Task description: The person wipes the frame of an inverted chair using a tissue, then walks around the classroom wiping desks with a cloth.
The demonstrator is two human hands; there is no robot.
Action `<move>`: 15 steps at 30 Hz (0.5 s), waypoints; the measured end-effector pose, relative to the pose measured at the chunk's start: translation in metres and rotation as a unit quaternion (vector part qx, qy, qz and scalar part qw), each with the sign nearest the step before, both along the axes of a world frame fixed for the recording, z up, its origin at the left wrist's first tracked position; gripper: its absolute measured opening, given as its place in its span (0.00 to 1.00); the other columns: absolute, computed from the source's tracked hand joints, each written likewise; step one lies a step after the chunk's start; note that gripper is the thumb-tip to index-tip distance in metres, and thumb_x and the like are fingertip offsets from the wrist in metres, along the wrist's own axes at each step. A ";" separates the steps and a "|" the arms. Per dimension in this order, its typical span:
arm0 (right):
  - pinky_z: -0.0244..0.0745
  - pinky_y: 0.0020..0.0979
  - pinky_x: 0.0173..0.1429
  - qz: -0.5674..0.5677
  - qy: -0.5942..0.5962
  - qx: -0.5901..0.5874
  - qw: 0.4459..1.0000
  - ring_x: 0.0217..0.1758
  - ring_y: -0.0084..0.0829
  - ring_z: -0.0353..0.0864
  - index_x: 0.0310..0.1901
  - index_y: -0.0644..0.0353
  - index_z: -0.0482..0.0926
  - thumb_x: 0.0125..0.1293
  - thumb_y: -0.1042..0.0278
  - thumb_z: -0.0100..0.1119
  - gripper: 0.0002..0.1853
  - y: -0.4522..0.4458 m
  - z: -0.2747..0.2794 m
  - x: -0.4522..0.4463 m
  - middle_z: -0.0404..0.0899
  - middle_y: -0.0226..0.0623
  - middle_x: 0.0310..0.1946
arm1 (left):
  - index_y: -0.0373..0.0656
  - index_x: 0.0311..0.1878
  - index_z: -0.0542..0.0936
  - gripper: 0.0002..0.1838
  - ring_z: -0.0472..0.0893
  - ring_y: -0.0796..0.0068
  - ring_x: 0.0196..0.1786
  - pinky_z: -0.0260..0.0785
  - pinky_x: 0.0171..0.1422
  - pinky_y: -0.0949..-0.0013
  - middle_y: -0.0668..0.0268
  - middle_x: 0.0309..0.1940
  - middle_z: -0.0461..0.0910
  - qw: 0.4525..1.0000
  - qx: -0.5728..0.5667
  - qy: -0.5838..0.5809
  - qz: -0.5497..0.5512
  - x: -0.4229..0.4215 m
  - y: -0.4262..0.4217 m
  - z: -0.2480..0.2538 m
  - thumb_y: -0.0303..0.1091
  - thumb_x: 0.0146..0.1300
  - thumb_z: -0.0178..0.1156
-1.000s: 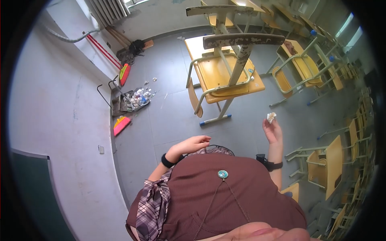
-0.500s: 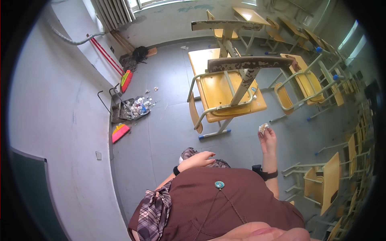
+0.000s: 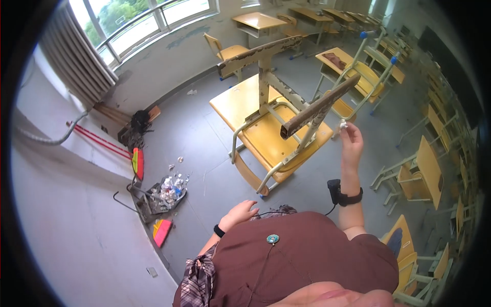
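My right hand point(image 3: 352, 142) is raised, its fingertips pinched on a small crumpled white tissue point(image 3: 343, 124). It is close to the near right corner of a yellow desk point(image 3: 232, 102), on which a chair point(image 3: 266, 140) is stacked upside down with its worn metal legs up. My left hand point(image 3: 239, 213) hangs in front of my body at the waist, holding nothing, with its fingers loosely stretched out. On the floor to the left, a dustpan point(image 3: 148, 205) holds a heap of crumpled paper and litter point(image 3: 171, 189).
Beside the dustpan are a pink and yellow broom head point(image 3: 162, 233) and a red-handled broom point(image 3: 138, 162) against the wall. Scraps point(image 3: 180, 159) lie on the floor nearby. More desks and chairs point(image 3: 427, 171) line the right side. Windows point(image 3: 148, 30) and a curtain point(image 3: 76, 51) are at the back left.
My view has turned and lifted, bringing more of the windows into sight. My right hand has risen closer to the desk, still pinching the tissue. My left hand has shifted slightly left.
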State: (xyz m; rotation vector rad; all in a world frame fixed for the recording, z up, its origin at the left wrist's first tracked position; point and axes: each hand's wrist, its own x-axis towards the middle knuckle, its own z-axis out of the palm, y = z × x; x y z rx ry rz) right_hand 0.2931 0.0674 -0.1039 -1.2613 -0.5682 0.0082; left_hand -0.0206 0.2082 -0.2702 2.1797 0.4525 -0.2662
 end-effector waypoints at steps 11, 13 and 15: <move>0.71 0.31 0.41 -0.013 -0.456 -0.180 0.872 0.37 0.34 0.73 0.31 0.61 0.80 0.46 0.81 0.63 0.08 0.059 0.093 -0.045 0.77 0.35 0.31 | 0.37 0.53 0.71 0.22 0.72 0.52 0.52 0.64 0.56 0.60 0.50 0.48 0.73 0.990 -0.034 -0.075 -0.111 0.054 0.022 0.008 0.44 0.61 0.52; 0.71 0.30 0.41 -0.004 -0.462 -0.205 0.863 0.37 0.34 0.72 0.31 0.61 0.81 0.47 0.79 0.62 0.07 0.056 0.100 -0.035 0.77 0.34 0.31 | 0.38 0.53 0.70 0.22 0.72 0.52 0.52 0.65 0.56 0.60 0.50 0.48 0.72 0.989 -0.046 -0.080 -0.117 0.063 0.015 0.008 0.44 0.61 0.52; 0.71 0.30 0.41 0.000 -0.460 -0.229 0.858 0.37 0.33 0.72 0.31 0.61 0.82 0.47 0.79 0.62 0.07 0.053 0.105 -0.023 0.78 0.34 0.31 | 0.38 0.54 0.70 0.22 0.71 0.52 0.52 0.65 0.55 0.60 0.50 0.49 0.72 0.989 -0.036 -0.070 -0.127 0.066 0.008 0.008 0.43 0.61 0.52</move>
